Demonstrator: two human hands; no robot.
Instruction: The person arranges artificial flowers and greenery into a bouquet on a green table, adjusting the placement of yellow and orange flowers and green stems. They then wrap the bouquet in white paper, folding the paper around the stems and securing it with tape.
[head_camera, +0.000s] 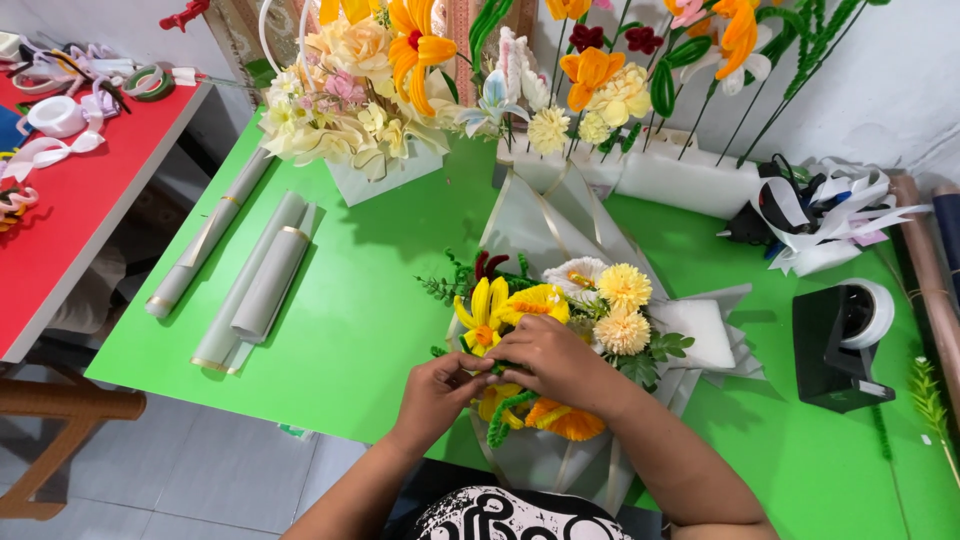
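Flowers are being worked on at the near edge of the green table (350, 310). A bouquet (575, 330) of yellow and orange artificial blooms is lying there, wrapped in pale grey paper, with the heads pointing away from the person and the wrapped stem end hanging toward the body. Both hands are being pressed into the middle of it, right where the blooms meet the stems.

The left hand (437, 392) is being held with its fingers (462, 368) curled in tight, pinching at something small and green among the stems; what exactly is being pinched can't be made out. The right hand (558, 362) is being laid over the top, fingers bent narrow and closed around the cluster, with a yellow lily just beyond the fingertips and an orange bloom and a green fuzzy stem poking out underneath the palm.

Off to the left, rolled sheets of grey wrapping paper (250, 275) are lying on the table. A black tape dispenser (842, 340) is sitting to the right, well apart from the hands. Further back, more flower arrangements (370, 90) are being kept against the wall.
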